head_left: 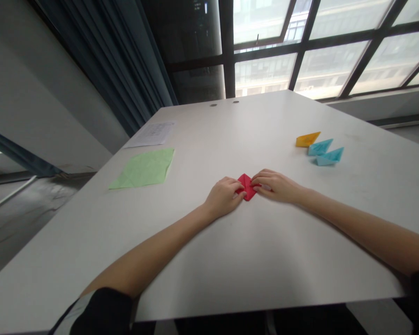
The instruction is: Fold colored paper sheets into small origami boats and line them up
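Note:
A small folded red paper (246, 187) lies on the white table (230, 260) in front of me. My left hand (224, 196) has its fingers curled and pressed on the red paper's left side. My right hand (275, 185) pinches and presses its right side with bent fingers. Both hands rest on the tabletop, and the paper's edges are partly hidden under the fingertips.
A creased light green sheet (145, 168) lies at the left, with a printed white sheet (152, 134) behind it. At the right sit an orange folded paper boat (307, 139) and two blue ones (325, 152). Windows and a dark curtain stand beyond the table's far edge.

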Motion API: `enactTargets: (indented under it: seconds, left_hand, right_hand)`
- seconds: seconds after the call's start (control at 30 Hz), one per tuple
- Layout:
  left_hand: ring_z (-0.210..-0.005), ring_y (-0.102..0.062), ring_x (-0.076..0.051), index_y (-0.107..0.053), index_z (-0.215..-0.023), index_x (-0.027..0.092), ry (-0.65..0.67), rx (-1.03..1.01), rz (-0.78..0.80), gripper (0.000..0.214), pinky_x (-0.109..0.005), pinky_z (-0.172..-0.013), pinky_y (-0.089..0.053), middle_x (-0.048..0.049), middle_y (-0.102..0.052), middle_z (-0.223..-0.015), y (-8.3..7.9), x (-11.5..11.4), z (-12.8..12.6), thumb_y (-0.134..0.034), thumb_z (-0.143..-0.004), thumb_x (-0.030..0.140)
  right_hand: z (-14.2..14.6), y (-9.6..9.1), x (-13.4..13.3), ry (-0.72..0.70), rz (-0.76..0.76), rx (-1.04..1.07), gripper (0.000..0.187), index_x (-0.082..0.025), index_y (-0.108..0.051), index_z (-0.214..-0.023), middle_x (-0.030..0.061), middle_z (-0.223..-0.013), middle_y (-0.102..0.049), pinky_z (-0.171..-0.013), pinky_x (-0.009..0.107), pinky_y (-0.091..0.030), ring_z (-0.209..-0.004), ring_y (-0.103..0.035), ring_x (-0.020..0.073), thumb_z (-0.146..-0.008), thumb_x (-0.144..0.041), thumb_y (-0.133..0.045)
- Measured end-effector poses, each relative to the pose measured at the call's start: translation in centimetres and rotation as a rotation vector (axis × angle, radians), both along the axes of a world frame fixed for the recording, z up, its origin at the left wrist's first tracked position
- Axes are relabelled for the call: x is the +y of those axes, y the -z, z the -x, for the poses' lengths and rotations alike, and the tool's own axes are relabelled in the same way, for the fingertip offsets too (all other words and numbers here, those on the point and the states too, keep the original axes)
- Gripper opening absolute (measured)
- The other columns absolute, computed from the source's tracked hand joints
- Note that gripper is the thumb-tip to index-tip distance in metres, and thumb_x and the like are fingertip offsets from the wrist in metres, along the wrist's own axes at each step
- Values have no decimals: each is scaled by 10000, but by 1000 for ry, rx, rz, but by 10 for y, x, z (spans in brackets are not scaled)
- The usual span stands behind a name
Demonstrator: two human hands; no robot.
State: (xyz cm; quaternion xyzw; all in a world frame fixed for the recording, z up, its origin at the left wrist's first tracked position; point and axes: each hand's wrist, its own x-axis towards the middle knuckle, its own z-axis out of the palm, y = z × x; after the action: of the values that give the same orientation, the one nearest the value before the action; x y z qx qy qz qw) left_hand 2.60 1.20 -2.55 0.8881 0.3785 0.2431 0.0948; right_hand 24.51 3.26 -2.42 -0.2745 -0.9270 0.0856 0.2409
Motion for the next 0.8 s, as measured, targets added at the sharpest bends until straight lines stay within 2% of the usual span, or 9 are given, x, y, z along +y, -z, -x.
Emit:
enactTargets:
  seconds: [0.1, 0.17, 0.27, 0.4, 0.53, 0.8]
  left_hand:
    - [-1018, -549, -223, -587, -1070, 156, -12, 26, 10, 310, -363, -916, -410, -100, -628, -1089, 2, 0, -2, -510, -806, 298]
    - [-1141, -486, -240, -513, -1192, 127, -22, 79, 23, 424, -383, -981, -356, -132, -550, -1233, 4, 1, -4, -487, -816, 319]
    - [-1295, -321, -266, -375, -1323, 105, -57, 211, 91, 523, -452, -1041, -257, -158, -370, -1396, 6, 1, -6, -374, -867, 361]
    - [-1355, -179, -278, -230, -1397, 107, -79, 313, 194, 627, -516, -1056, -169, -144, -203, -1470, 5, 0, -8, -234, -893, 481]
    - [-1363, -141, -282, -204, -1408, 115, -96, 316, 218, 715, -511, -1069, -126, -132, -172, -1479, 3, -1, -9, -209, -865, 580]
    - [-1361, -147, -289, -211, -1409, 150, -98, 337, 219, 722, -510, -1072, -115, -117, -180, -1481, 3, 0, -8, -301, -838, 582]
  right_hand:
    - [4, 0, -2, 4, 15, 13, 221, -193, -617, -998, 76, -913, -666, -817, 358, -464, -896, -584, 199, -826, -203, -478]
    - [5, 0, -3, 21, 31, 3, 228, -191, -618, -1002, 78, -903, -667, -820, 357, -462, -898, -586, 201, -820, -202, -482]
    - [6, 0, -2, 49, 73, 9, 203, -192, -629, -970, 74, -882, -671, -819, 343, -459, -887, -588, 197, -813, -215, -502]
    - [6, 2, -1, 26, 95, 41, 179, -197, -639, -938, 64, -912, -664, -838, 334, -446, -892, -577, 186, -818, -264, -526]
    - [6, 3, -2, 70, 63, 45, 185, -193, -662, -895, 83, -892, -633, -819, 346, -447, -877, -563, 195, -813, -308, -543]
    - [0, 6, 7, 80, 22, 1, 180, -206, -659, -882, 63, -869, -656, -812, 354, -431, -852, -563, 194, -847, -272, -495]
